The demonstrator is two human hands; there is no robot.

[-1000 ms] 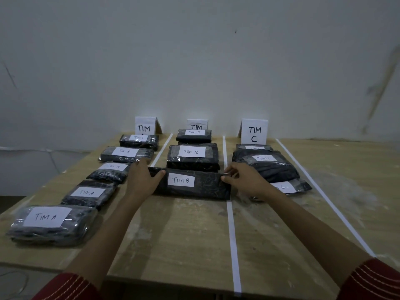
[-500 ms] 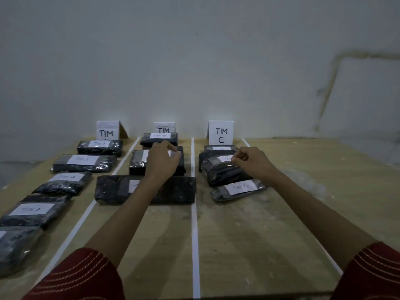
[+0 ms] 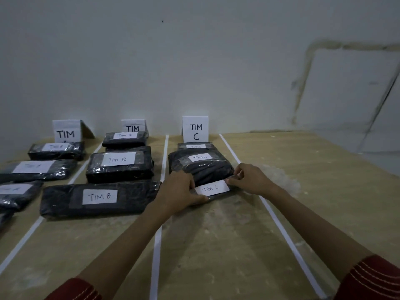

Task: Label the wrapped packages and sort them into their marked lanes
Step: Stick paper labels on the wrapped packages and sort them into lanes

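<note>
Hands [image 3: 180, 192] [image 3: 252, 180] on front package [image 3: 213, 188], bulkier package [image 3: 202, 168] behind

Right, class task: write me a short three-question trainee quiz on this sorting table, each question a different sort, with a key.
1. True or false: the left hand and the right hand both grip the nearest TIM C package.
2. How many TIM B labels can be read in the middle lane? A) one B) three C) six
3. Fill in: the only lane sign whose letter is not hidden reads TIM ___.
Key: 1 true; 2 B; 3 C, on the TIM C sign.
</note>
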